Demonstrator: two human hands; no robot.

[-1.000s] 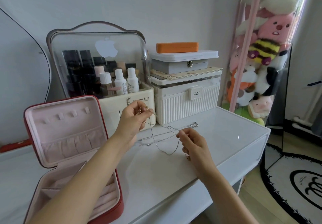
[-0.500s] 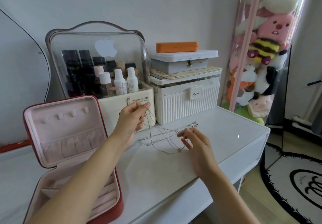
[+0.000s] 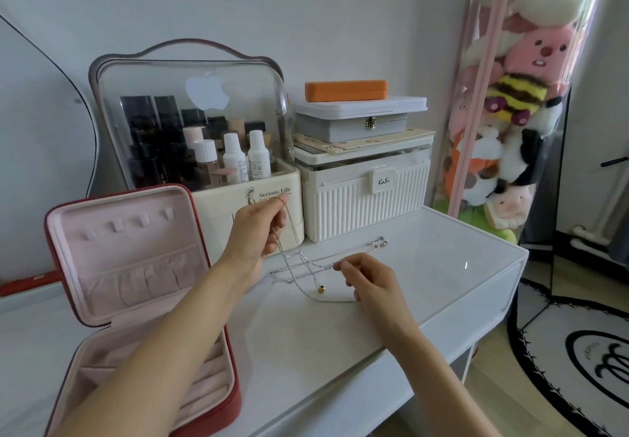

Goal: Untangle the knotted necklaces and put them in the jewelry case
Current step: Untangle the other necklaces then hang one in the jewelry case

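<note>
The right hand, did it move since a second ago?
Yes. The right hand has slid slightly right, away from the jewelry case, and now pinches a chain of the necklaces lying on the white table.

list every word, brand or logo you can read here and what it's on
"Serious Life": cream base of the clear-domed cosmetics organiser; smaller line beneath is blurred.
"KaSi", roughly: latch of the ribbed white storage box.
Apple logo sticker, no words: clear dome.
Print on the white bottles: too small to read.

white table (image 3: 442, 266): open red jewelry case (image 3: 218, 351) left, silver necklaces (image 3: 340, 259) centre, cosmetics organiser (image 3: 258, 198), ribbed box (image 3: 367, 198) behind.
</note>
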